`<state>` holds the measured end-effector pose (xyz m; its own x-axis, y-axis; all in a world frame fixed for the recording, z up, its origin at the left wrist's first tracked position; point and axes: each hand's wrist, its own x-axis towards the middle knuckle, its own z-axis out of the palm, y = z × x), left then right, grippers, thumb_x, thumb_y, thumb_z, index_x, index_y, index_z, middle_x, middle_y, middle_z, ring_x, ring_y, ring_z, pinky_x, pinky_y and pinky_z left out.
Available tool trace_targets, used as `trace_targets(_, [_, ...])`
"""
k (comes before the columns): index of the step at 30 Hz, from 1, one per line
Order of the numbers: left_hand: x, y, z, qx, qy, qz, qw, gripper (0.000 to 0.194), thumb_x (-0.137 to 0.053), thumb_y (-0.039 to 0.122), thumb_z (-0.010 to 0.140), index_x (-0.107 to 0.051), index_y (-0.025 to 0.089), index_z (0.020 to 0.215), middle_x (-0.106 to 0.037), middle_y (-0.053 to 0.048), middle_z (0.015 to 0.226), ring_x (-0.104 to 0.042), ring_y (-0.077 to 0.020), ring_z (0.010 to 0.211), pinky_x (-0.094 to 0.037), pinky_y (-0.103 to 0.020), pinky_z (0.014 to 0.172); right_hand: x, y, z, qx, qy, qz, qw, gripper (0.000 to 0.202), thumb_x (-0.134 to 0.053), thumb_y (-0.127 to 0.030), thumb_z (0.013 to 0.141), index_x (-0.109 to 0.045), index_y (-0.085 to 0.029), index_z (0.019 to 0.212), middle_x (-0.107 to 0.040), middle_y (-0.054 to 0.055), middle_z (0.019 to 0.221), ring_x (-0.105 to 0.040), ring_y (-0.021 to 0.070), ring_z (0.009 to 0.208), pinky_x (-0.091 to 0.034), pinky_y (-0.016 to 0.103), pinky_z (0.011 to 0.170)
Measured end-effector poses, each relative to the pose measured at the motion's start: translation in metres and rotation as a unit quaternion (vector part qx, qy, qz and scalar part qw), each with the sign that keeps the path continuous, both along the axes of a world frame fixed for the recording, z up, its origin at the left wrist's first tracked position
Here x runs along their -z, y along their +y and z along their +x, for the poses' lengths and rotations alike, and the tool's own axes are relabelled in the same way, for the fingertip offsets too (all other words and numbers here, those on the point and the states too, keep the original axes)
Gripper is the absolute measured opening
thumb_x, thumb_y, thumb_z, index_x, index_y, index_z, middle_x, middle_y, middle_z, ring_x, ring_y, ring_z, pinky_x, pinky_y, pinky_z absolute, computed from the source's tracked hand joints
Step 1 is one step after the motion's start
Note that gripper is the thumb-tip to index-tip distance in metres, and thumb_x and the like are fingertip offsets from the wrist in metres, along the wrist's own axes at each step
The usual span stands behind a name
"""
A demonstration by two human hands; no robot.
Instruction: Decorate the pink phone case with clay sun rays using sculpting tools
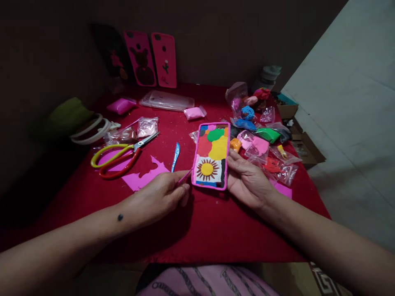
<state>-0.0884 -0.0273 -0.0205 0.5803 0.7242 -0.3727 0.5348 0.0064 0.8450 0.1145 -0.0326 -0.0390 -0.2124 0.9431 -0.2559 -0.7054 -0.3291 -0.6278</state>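
My right hand (248, 181) grips a phone case (212, 156) by its right side, tilted up above the red cloth. Patches of coloured clay cover its back, with a yellow sunflower on white low down and a pink rim around. Between the closed fingers of my left hand (168, 190) is a thin pink stick (185, 176), whose tip meets the case's lower left edge. I cannot tell whether the tip presses in. A blue modelling knife (175, 157) lies just beyond my left hand, beside cut pink sheet (145, 176).
Scissors (123, 158) with yellow and red handles lie at left, near white rings (95, 131). Bags of coloured clay (259, 135) crowd the right side. Decorated cases (164, 61) lean on the back wall, behind clear cases (168, 100). Cardboard boxes (304, 144) stand beyond the table's right edge.
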Motion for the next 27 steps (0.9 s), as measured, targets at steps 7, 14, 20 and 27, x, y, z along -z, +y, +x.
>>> trace_targets(7, [0.005,-0.007,0.003,-0.016,0.01,0.075,0.997,0.017,-0.051,0.024,0.084,-0.06,0.02,0.098,-0.053,0.002,0.056,-0.045,-0.0131,0.048,-0.032,-0.022,0.049,0.003,-0.002,0.0,-0.016,0.001,-0.016,1.0,0.039,-0.043,-0.005,0.089,-0.054,-0.018,0.124,-0.066,0.01,0.12,-0.064,0.0206,0.107,-0.047,0.045,0.099])
trace_targets(14, [0.007,-0.003,-0.002,-0.077,-0.006,0.067,0.995,0.019,-0.056,0.026,0.081,-0.062,0.02,0.099,-0.057,0.0,0.063,-0.043,-0.0124,0.051,-0.03,-0.022,0.049,0.004,0.003,0.003,-0.017,0.016,-0.02,1.0,0.041,-0.043,-0.004,0.089,-0.052,-0.021,0.125,-0.067,0.007,0.117,-0.064,0.0182,0.106,-0.046,0.042,0.1])
trace_targets(20, [0.006,0.006,-0.005,-0.086,-0.058,-0.066,0.992,0.03,-0.042,0.038,0.089,-0.06,0.015,0.094,-0.042,0.005,0.043,-0.033,-0.0089,0.038,-0.023,-0.02,0.04,0.004,0.003,0.003,-0.027,0.014,-0.023,0.999,0.039,-0.043,-0.006,0.089,-0.054,-0.021,0.123,-0.069,0.007,0.113,-0.065,0.0182,0.104,-0.044,0.044,0.102])
trace_targets(27, [0.01,0.01,-0.007,-0.11,-0.082,-0.108,0.985,0.041,-0.046,0.041,0.089,-0.054,0.015,0.12,-0.044,0.006,0.04,-0.032,-0.0084,0.039,-0.021,-0.021,0.042,0.006,0.004,0.004,-0.054,-0.029,-0.019,0.998,0.034,-0.044,-0.007,0.086,-0.06,-0.015,0.114,-0.068,0.01,0.114,-0.064,0.0212,0.105,-0.044,0.045,0.101])
